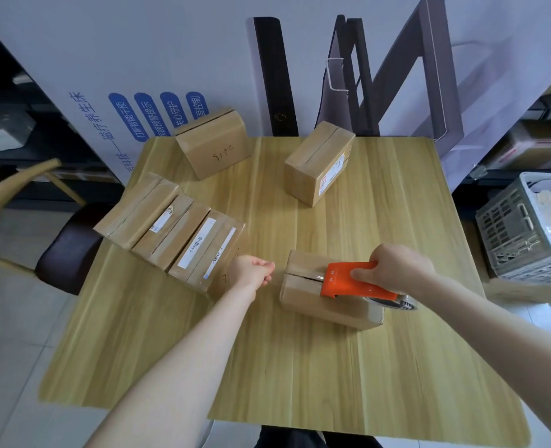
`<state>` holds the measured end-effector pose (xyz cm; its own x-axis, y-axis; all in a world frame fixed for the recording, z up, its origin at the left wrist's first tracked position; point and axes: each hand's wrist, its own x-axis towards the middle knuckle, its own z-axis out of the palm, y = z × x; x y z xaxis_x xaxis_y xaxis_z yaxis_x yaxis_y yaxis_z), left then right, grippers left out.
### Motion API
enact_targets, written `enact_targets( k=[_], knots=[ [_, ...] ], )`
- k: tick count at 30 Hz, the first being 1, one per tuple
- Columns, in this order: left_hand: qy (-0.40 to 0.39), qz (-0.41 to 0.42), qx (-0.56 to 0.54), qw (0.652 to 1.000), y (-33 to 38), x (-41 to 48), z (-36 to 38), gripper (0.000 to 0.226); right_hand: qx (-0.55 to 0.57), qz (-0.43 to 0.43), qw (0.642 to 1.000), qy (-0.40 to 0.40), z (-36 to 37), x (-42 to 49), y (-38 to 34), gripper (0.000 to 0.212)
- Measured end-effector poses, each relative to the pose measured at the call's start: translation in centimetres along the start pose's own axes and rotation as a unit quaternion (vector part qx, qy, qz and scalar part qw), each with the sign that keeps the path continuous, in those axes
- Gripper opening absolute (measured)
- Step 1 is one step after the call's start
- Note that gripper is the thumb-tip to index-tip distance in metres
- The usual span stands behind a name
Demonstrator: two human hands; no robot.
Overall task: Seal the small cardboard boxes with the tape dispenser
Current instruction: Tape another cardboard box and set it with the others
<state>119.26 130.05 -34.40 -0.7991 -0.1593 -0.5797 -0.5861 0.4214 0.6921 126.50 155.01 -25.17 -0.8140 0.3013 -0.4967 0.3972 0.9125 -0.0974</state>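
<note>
Progress, as judged: row of flat brown cardboard boxes (170, 227) along left edge of pale wood-grain table (300, 367), glossy strips over the seams, probably sealed. Two more at far edge: upright brown box with handwritten digits (212, 147) toward far left corner, seam hard to read; brown box with shipping label (316, 163) toward far right corner, centre seam dark and bare, probably still to tape. Roughly midway, then.

In hand now: small brown cardboard box (306, 305) right of table centre, flap seam facing up and still showing. Orange plastic tape dispenser (348, 281) pressed on its top, roll overhanging the box's right end. Right hand (393, 270) wrapped round the dispenser handle. Left hand (251, 270) just beside the box's left end, apart from it, fingers curled, apparently pinching the free end of clear tape (279, 273) stretched from dispenser across seam; faint and blurred, so uncertain. Strip not yet cut or smoothed down.
</note>
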Motion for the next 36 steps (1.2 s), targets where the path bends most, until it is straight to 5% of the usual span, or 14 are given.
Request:
enact_targets(
  k=[10,14,18,22,36],
  knots=[
    [-0.008,0.035,0.057,0.998,-1.7,0.3,3.7,0.019,0.002,0.010,1.000,0.021,0.7,0.5,0.6,0.044],
    [0.027,0.017,0.121,0.992,-2.5,0.2,2.9,0.077,0.005,0.007,1.000,0.023,1.0,0.5,0.8,0.043],
    [0.050,0.122,0.037,0.991,-3.1,-1.4,2.6,0.029,0.013,0.007,1.000,0.028,1.2,0.5,0.9,0.043],
    [-0.040,0.175,0.059,0.982,-3.5,-3.7,4.6,0.038,0.029,0.017,0.999,0.034,1.4,0.2,0.9,0.044],
    [0.009,0.188,0.221,0.957,3.2,1.5,5.4,0.047,0.105,0.028,0.993,0.045,3.3,-0.2,-3.8,0.046]
  ],
)
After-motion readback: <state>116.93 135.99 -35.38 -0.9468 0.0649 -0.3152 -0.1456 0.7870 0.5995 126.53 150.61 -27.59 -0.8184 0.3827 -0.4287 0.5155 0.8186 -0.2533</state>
